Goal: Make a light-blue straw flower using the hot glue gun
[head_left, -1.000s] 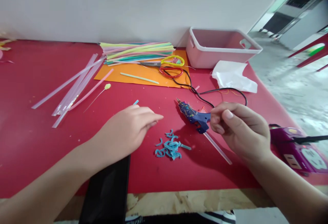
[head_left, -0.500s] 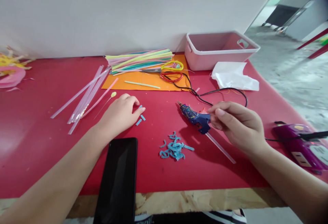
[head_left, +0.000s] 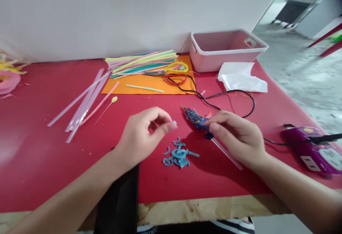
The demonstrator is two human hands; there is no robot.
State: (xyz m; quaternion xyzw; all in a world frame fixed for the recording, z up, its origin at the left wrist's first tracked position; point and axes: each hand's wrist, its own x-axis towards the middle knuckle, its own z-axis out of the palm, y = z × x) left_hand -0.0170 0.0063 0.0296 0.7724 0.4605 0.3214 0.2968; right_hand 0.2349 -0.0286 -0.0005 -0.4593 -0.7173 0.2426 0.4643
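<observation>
My left hand (head_left: 149, 130) is raised above the red tabletop, thumb and index finger pinching a small blue piece of pipe cleaner (head_left: 174, 122). Thumb and fingers of my right hand (head_left: 237, 134) close on the back part of a dark blue glue gun (head_left: 196, 118), whose nozzle points to the far left. A clear glue stick (head_left: 227, 153) sticks out of its rear. Between the hands and nearer to me lies a pile of curled blue pipe cleaner pieces (head_left: 179, 155). My left forearm partly covers a black phone (head_left: 117, 198).
Pipe cleaners (head_left: 144, 62) lie on an orange sheet (head_left: 144, 90) with scissors (head_left: 175, 73). Clear glue sticks (head_left: 85, 105) and a yellow-tipped stem (head_left: 114, 99) are at left. A pink bin (head_left: 205, 61), white paper (head_left: 243, 79), black cord (head_left: 227, 93) and purple power strip (head_left: 310, 148) are at right.
My left hand has lifted from the table and moved right with a small blue piece. My right hand has shifted left onto the glue gun, and the view has turned slightly.
</observation>
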